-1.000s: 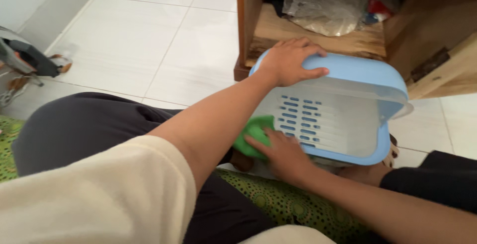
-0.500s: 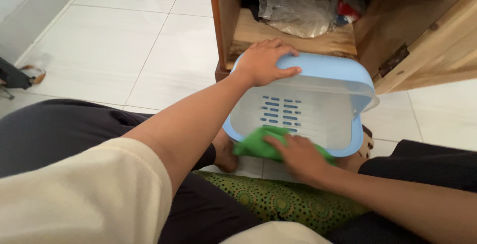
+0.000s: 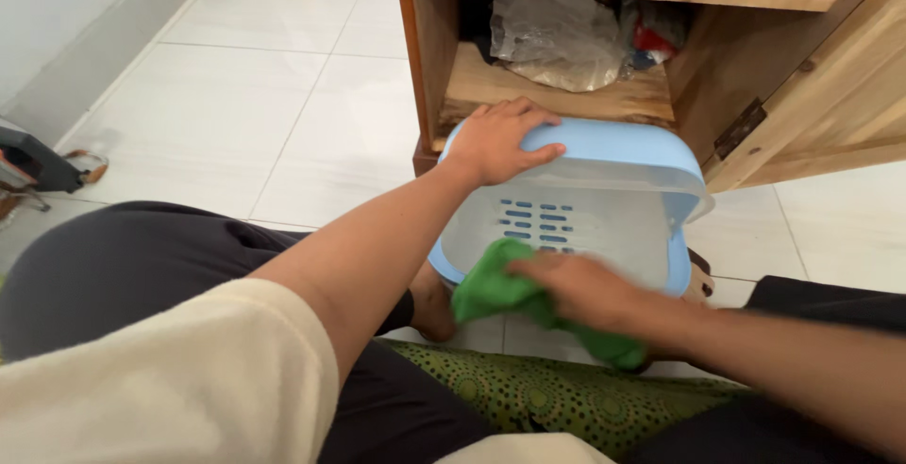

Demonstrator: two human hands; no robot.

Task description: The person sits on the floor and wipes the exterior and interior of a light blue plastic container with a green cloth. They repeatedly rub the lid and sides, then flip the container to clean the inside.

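Observation:
A light blue plastic container (image 3: 623,148) with a slotted white inner tray (image 3: 576,228) stands tipped on its side on the floor, its opening toward me. My left hand (image 3: 495,138) grips its upper left rim. My right hand (image 3: 580,289) presses a green cloth (image 3: 495,285) against the container's lower front edge; the hand is blurred from motion.
An open wooden cabinet (image 3: 557,96) stands right behind the container, with crumpled plastic bags (image 3: 552,34) on its lower shelf and a door (image 3: 830,77) swung open at the right. White floor tiles (image 3: 255,96) stretch left. My dark trousers (image 3: 142,256) and a green patterned cloth (image 3: 557,393) lie below.
My right hand has dragged the green cloth along the container's lower edge, first from its left side to the middle, then slightly outward. The left hand kept its hold on the rim.

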